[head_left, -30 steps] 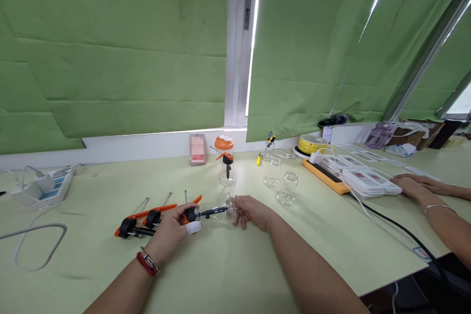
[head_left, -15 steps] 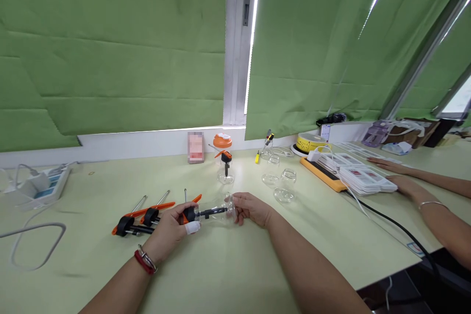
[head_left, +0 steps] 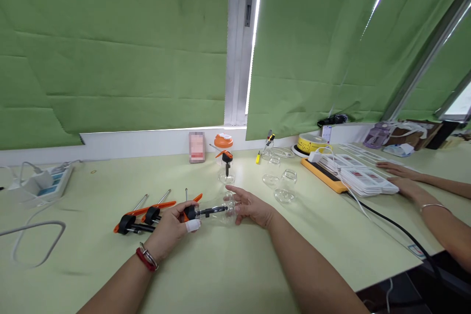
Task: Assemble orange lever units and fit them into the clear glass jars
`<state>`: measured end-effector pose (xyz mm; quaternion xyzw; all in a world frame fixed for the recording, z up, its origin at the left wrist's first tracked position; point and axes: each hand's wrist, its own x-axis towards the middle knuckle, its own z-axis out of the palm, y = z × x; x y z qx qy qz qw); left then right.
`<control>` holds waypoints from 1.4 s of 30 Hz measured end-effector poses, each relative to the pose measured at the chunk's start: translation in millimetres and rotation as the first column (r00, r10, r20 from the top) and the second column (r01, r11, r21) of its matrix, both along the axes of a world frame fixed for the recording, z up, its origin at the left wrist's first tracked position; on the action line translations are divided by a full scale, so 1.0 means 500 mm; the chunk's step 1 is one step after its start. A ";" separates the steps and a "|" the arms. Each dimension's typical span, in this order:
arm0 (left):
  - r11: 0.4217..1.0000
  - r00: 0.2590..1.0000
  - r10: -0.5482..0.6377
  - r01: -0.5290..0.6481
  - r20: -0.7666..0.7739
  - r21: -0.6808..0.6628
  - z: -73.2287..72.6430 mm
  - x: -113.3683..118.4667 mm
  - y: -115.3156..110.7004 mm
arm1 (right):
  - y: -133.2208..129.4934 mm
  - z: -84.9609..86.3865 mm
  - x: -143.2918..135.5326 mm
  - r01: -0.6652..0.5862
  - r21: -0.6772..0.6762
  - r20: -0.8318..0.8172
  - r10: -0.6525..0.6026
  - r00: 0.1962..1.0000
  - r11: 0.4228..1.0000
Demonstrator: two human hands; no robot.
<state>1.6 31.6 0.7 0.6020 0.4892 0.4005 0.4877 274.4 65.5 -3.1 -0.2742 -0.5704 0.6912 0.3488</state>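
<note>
Glass bottle (head_left: 218, 221) held sideways between two hands, low over the pale table (head_left: 228, 274).
Left hand (head_left: 169, 228) closed around the black cap (head_left: 190, 213), white wrap on thumb; right hand (head_left: 254, 210) at the base, fingers spread and curved, index raised; firmness of contact there, cannot tell. Black tube (head_left: 211, 212) runs lengthwise inside the bottle. Two loose black-and-orange tops (head_left: 127, 224) lie just beyond the left hand; two uncapped bottles (head_left: 285, 190) stand beyond the right; one capped bottle (head_left: 227, 176) upright behind.
</note>
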 end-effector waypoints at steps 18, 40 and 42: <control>1.000 0.999 0.008 -0.008 0.053 -0.010 0.026 0.014 -0.014 | 0.002 -0.004 -0.015 0.031 -0.035 0.089 -0.027 0.996 0.999; 0.999 0.999 0.031 -0.030 0.028 -0.028 0.025 0.015 -0.013 | 0.009 -0.015 -0.002 0.048 0.052 0.134 -0.055 0.990 0.997; 0.999 0.999 0.030 -0.029 0.030 -0.029 0.026 0.015 -0.014 | 0.010 -0.016 -0.004 0.052 0.038 0.133 -0.057 0.990 0.998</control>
